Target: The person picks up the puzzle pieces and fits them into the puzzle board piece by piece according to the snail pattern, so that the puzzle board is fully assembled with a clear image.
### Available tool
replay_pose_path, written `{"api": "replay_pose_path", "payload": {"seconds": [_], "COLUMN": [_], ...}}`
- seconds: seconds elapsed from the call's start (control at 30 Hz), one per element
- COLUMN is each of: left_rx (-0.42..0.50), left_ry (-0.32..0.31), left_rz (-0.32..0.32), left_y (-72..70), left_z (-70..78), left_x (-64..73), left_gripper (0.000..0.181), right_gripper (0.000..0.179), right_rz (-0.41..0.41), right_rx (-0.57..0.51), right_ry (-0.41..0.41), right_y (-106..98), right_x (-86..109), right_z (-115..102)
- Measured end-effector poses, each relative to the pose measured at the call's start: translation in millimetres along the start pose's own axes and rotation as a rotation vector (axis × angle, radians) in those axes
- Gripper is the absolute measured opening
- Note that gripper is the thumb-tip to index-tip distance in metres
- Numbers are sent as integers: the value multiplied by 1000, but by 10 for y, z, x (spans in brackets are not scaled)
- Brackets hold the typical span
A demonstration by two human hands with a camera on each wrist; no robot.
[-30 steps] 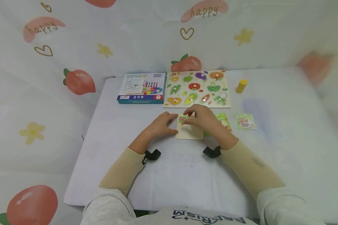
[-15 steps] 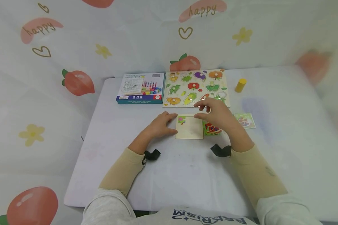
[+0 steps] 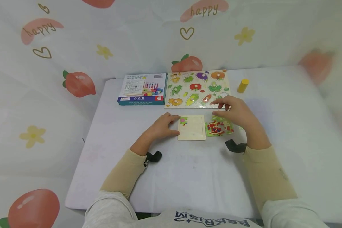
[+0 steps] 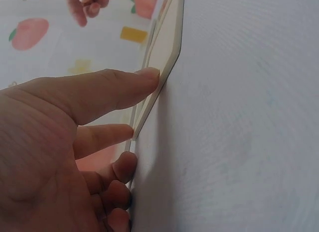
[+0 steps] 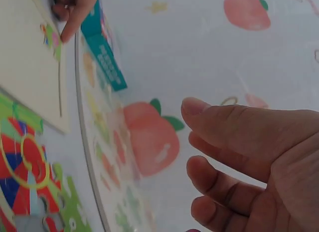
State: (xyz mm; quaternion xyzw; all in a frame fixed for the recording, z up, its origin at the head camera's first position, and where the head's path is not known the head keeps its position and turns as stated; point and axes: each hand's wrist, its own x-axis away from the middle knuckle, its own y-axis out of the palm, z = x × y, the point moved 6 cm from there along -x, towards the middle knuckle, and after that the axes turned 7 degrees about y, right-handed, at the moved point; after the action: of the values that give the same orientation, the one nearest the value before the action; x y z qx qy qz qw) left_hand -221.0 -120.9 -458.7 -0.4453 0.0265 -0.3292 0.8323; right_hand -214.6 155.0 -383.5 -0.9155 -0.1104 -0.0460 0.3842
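Wooden board (image 3: 193,130) against left hand (image 3: 162,127)

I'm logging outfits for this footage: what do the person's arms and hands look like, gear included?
The left hand and right hand are bare. Tan sleeves cover the forearms, the right one bearing a small unreadable mark. Above them are pale grey shirt sleeves. A black bent attachment sits at each wrist.
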Motion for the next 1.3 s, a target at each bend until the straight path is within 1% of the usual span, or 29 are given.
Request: {"api": "replay_pose_path", "payload": {"seconds": [0.1, 0.33, 0.43, 0.6, 0.83, 1.07, 1.3], "left_rx": [15, 24, 25, 29, 27, 19, 19], "left_ry": [-1, 4, -1, -4, -5, -7, -8], "left_rz": [2, 5, 6, 5, 3, 1, 17], "left_y": [7, 15, 19, 29, 21, 25, 13], "left_z": [-13, -12, -16, -27, -23, -34, -39], "left_x": [2, 8, 9, 7, 1, -17, -9], "left_gripper": [74, 73, 73, 73, 74, 74, 74], "right_gripper": [43, 44, 43, 42, 41, 37, 36], "right_rz": [-25, -104, -131, -181, -214, -201, -167], "right_rx": [8, 34, 34, 3, 3, 9, 62], "right_ry": [34, 153, 177, 211, 247, 233, 112], "right_y": [3, 66, 104, 183, 276, 310, 304], "right_x": [-32, -116, -146, -165, -218, -251, -297], "right_z": [114, 403, 498, 600, 708, 745, 721]}}
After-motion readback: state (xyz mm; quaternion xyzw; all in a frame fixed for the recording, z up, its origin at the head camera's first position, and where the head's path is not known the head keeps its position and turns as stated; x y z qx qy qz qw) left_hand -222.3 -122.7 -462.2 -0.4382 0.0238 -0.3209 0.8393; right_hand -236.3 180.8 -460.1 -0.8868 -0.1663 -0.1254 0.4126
